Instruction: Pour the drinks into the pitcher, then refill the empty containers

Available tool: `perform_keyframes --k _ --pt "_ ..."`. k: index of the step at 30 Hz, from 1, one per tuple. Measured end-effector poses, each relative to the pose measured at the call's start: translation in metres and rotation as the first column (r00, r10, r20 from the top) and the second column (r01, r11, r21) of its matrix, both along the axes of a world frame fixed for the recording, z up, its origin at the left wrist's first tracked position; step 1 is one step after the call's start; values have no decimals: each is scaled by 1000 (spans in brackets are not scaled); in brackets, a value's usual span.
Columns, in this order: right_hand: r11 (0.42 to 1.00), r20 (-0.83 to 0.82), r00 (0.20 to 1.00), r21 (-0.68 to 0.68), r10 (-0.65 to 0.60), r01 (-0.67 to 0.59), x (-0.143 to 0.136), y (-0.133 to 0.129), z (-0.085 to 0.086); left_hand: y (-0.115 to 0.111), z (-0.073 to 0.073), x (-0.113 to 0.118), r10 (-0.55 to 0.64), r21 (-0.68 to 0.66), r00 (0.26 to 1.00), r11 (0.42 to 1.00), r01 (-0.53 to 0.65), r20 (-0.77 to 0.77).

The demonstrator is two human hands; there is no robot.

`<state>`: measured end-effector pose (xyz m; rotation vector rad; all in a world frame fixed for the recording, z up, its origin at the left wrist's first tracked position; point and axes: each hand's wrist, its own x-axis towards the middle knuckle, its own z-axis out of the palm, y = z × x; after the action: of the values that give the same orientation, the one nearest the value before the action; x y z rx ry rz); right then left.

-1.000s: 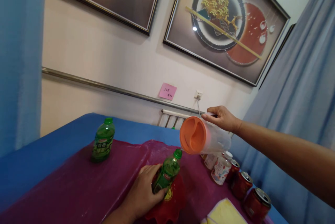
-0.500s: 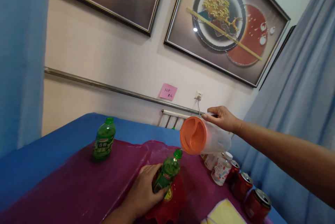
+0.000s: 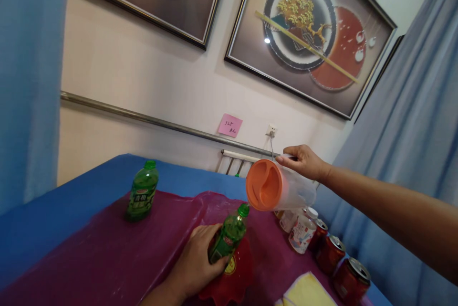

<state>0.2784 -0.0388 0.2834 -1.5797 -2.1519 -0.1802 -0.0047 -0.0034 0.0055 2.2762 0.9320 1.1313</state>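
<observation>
My left hand (image 3: 200, 260) is wrapped round a green plastic bottle (image 3: 231, 234), which leans a little to the right above a red scalloped plate (image 3: 232, 284). My right hand (image 3: 304, 160) grips the handle of a clear pitcher (image 3: 296, 191) with an orange lid (image 3: 264, 185). The pitcher lies tipped on its side, its lid facing left. Its lower lid edge is right by the bottle's mouth, and a thin trickle seems to show there. How much liquid the bottle holds is hard to make out.
Another green bottle (image 3: 142, 191) stands at the left on the purple sheet (image 3: 107, 248). Along the right are a white-labelled bottle (image 3: 302, 232) and several red cans (image 3: 352, 279). A yellow cloth (image 3: 309, 291) lies in front. Behind runs a metal rail (image 3: 161, 123) on the wall.
</observation>
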Motion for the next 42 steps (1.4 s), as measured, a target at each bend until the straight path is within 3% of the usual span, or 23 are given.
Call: perform_keyframes --k 42 --pt "999 -14 999 -9 -33 33 4 1 -6 1 -4 1 22 68 1000 997 -21 -9"
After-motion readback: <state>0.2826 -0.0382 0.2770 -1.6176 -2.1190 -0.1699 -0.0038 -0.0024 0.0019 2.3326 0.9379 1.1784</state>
